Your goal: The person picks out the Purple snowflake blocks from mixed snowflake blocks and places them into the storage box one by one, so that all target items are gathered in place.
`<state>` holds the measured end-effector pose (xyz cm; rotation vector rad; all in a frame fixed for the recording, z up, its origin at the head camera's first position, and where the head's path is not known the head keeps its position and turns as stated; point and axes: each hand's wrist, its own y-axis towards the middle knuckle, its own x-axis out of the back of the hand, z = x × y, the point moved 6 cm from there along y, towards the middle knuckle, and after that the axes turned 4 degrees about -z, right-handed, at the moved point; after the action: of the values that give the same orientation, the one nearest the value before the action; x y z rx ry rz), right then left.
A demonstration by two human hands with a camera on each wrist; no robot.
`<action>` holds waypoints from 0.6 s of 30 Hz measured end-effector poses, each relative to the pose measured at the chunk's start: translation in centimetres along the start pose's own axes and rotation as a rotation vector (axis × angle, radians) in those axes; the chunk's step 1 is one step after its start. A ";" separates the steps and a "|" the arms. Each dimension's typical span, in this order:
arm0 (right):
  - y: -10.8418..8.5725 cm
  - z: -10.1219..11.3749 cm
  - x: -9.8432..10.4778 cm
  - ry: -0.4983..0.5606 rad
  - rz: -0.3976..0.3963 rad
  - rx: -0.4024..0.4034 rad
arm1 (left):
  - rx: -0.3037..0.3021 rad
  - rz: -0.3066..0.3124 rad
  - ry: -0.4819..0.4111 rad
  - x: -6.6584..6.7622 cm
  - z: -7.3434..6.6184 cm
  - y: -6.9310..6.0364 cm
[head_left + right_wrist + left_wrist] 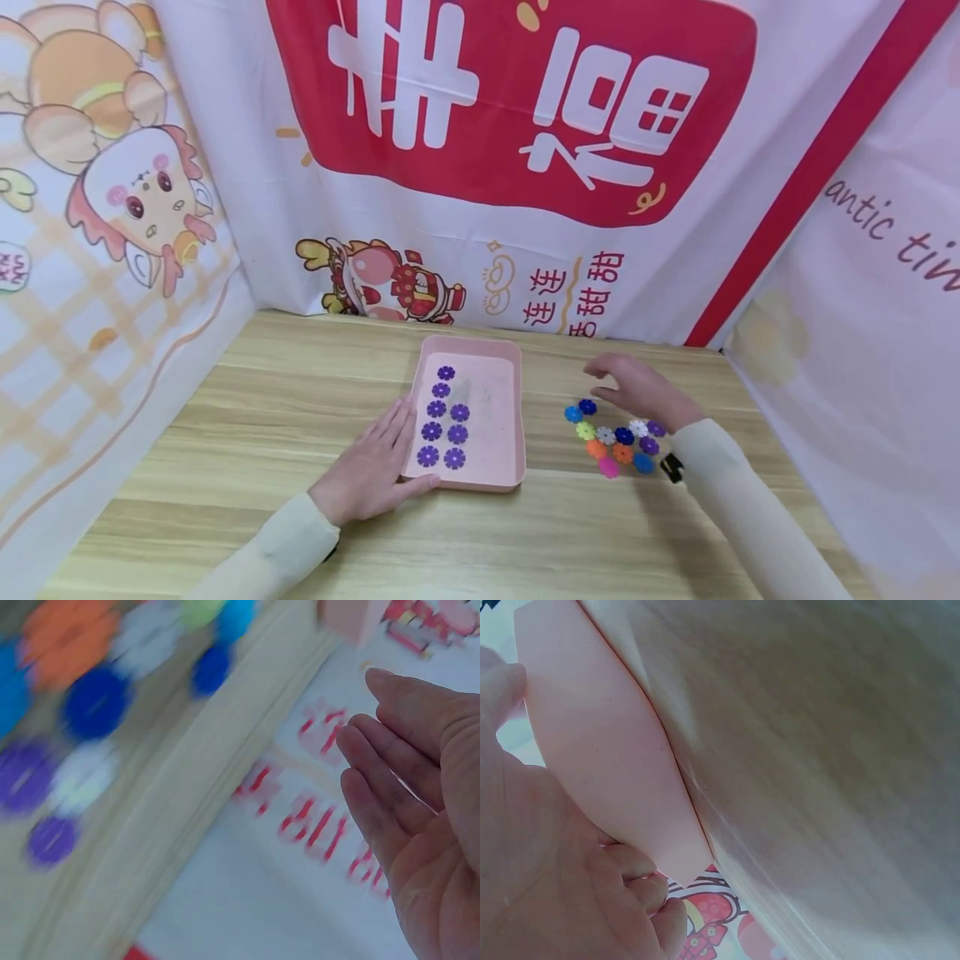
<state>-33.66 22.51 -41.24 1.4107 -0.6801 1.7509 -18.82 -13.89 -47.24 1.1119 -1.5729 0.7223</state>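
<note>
My left hand (375,462) rests on the near left corner of a shallow pink tray (519,417). Its fingers lie along the left rim and its thumb reaches the front rim; the tray's outer wall (607,727) fills part of the left wrist view. Inside are purple snowflake discs (431,431) in two columns, the right one (457,434) holding 3. To the tray's right, my right hand (637,389) hovers with fingers loosely bent and nothing held. Just below it lie mixed snowflake discs (624,435), among them orange discs (69,637), blue discs (97,701) and purple discs (52,840).
Everything sits on a wood-grain table (262,417). A printed cloth (487,183) hangs behind the table's back edge, with further cloth walls at left (112,250) and right (847,350). A small black item (672,468) shows at the right cuff.
</note>
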 end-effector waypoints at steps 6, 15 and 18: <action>-3.9 -4.8 0.4 -0.047 -0.043 -0.063 | 0.002 0.005 0.002 -0.2 0.0 0.1; -8.0 -8.4 -1.1 -0.020 -0.091 -0.160 | 0.002 -0.001 0.014 -0.3 0.2 0.1; -8.8 -9.1 -1.9 0.007 -0.071 -0.198 | 0.003 0.002 0.014 -0.4 0.2 0.1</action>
<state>-31.31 34.18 -45.84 1.2771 -0.7678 1.5865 -18.98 -13.91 -47.68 1.1051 -1.5619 0.7322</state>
